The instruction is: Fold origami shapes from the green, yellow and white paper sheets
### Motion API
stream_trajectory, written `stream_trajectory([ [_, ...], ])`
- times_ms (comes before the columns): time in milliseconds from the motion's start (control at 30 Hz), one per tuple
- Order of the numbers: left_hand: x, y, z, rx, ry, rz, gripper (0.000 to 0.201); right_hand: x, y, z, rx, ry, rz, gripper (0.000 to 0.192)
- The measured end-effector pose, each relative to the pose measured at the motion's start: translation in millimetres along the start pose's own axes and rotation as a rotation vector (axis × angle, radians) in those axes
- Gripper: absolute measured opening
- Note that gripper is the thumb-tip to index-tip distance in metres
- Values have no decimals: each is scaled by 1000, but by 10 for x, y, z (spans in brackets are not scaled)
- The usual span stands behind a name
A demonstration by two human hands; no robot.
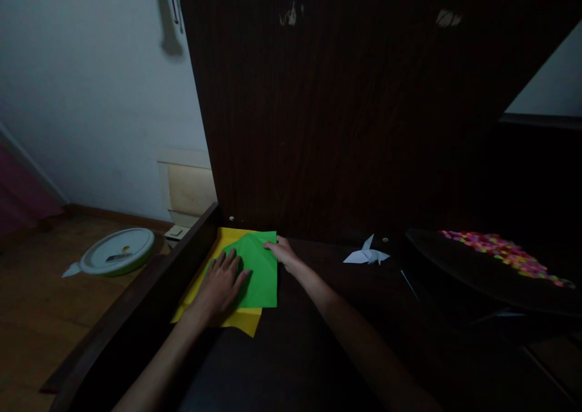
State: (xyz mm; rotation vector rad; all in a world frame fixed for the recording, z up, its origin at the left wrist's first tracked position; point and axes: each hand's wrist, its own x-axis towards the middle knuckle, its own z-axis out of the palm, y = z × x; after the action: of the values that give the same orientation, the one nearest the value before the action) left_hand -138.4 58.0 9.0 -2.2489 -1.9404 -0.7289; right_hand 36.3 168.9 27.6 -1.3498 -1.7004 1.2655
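A green sheet of paper (261, 272) lies on a yellow sheet (245, 320) at the left end of a dark wooden desk (309, 351). The green sheet's top left corner looks folded down along a diagonal. My left hand (221, 283) lies flat on the green paper's left part, fingers spread. At the paper's upper right corner, my right hand (282, 251) presses or pinches the edge with its fingertips. The light is dim, so the exact finger grip is hard to make out.
A white folded paper bird (366, 254) sits on the desk to the right. A dark tray (477, 272) with several small bright paper bits (504, 251) stands at the far right. A raised wooden rim (150, 297) borders the desk's left side. A round white-and-green lid (117, 252) lies on the floor.
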Motion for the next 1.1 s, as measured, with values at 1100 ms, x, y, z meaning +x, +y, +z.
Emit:
stream_trajectory([
  [1100, -477, 181, 234, 193, -31, -222, 73, 221, 27, 662, -848, -341, -752, 55],
])
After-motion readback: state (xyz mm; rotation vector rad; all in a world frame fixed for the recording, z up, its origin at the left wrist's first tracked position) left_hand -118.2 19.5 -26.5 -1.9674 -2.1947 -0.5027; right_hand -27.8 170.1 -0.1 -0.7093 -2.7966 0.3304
